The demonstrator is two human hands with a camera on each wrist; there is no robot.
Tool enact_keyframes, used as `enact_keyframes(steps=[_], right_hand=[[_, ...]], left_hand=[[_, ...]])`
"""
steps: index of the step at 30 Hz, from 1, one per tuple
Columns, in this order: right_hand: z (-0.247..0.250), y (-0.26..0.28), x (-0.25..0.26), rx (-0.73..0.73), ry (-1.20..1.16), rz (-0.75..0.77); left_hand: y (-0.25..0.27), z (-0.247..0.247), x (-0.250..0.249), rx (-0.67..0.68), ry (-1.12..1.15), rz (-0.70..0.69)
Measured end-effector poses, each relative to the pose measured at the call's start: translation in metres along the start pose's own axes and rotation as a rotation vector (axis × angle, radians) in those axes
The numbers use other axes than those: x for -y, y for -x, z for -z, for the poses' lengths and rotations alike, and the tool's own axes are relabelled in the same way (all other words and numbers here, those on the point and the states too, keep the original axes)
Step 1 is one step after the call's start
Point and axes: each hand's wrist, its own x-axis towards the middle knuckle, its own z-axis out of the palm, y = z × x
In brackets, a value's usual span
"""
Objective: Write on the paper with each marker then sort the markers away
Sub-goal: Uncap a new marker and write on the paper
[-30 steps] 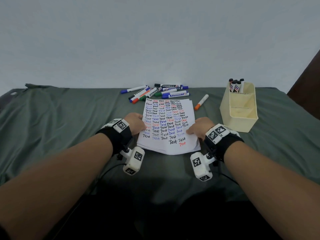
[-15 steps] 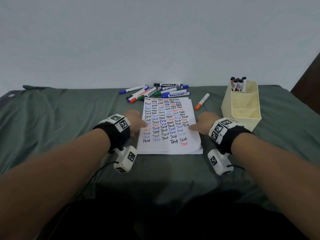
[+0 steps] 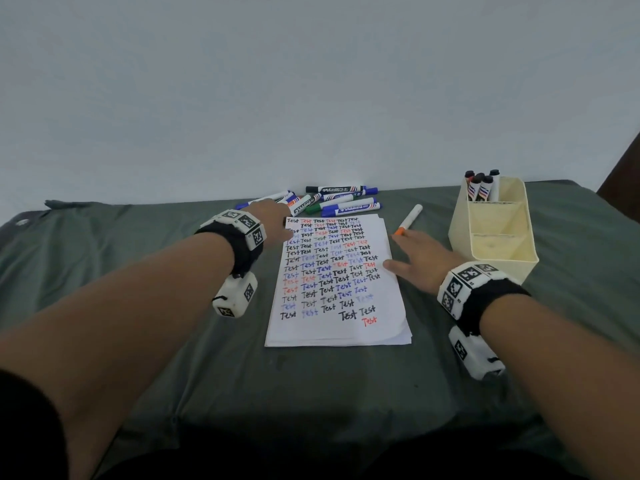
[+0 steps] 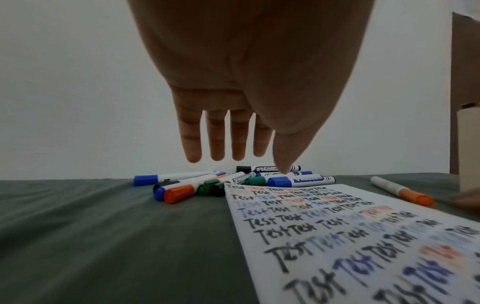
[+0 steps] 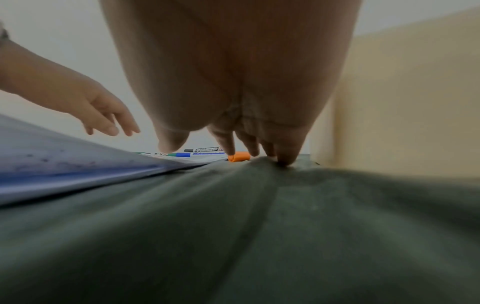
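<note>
A: How far along is it?

B: Partly. The paper lies mid-bed on the green sheet, its top sheet nearly full of "Test" in black, blue and red – only a strip at its near edge is blank. The cream organizer stands toward the bed's right edge with 4 markers upright in its far compartment; the 2 nearer compartments look empty.

A: And what is left?

B: I'd judge most of it. A pile of markers – blue, green, black and orange caps, roughly 9, though they overlap – lies just past the paper's far edge, near the wall. One orange-capped marker lies alone between the paper's far right corner and the organizer.

A: The hands?

B: The left hand hangs over the pile's left end, fingers straight and spread, holding nothing. The right hand lies flat beside the paper's right edge, fingers extended; its fingertips are at the orange cap – touching or just short, I cannot tell. It grips nothing.

A: So next?

B: Probably picking up a marker; whether the loose ones have written yet, the views don't show.
</note>
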Motion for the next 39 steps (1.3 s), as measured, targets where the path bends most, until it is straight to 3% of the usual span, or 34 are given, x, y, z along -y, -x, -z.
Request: enact_keyframes(steps=[5, 12, 21, 25, 29, 31, 34, 36, 39], right_hand=[[-0.017, -0.006, -0.006, 0.183, 0.07, -0.129], [-0.017, -0.008, -0.007, 0.188, 0.051, -0.118], [-0.013, -0.003, -0.004, 0.166, 0.029, -0.1], [-0.01, -0.001, -0.002, 0.092, 0.002, -0.092], [-0.006, 0.006, 0.0, -0.146, -0.032, -0.04], [-0.006, 0.007, 0.0, -0.271, -0.039, -0.002], [-0.004, 0.006, -0.001, -0.388, -0.027, 0.051], [-0.002, 0.007, 0.001, -0.386, -0.027, 0.092], [0.002, 0.009, 0.005, -0.271, -0.084, 0.142]], left_hand=[[-0.041, -0.001, -0.02, -0.012, 0.018, -0.121], [-0.092, -0.016, -0.062, -0.014, -0.138, -0.2], [-0.11, -0.028, -0.065, -0.044, -0.185, -0.186], [-0.102, -0.026, -0.064, -0.05, -0.134, -0.16], [-0.083, -0.029, -0.054, -0.177, 0.032, -0.156], [-0.067, -0.032, -0.051, -0.255, 0.141, -0.224], [-0.035, -0.03, -0.054, -0.261, 0.244, -0.352], [-0.013, -0.028, -0.062, -0.229, 0.256, -0.413], [0.014, -0.025, -0.078, -0.215, 0.278, -0.488]])
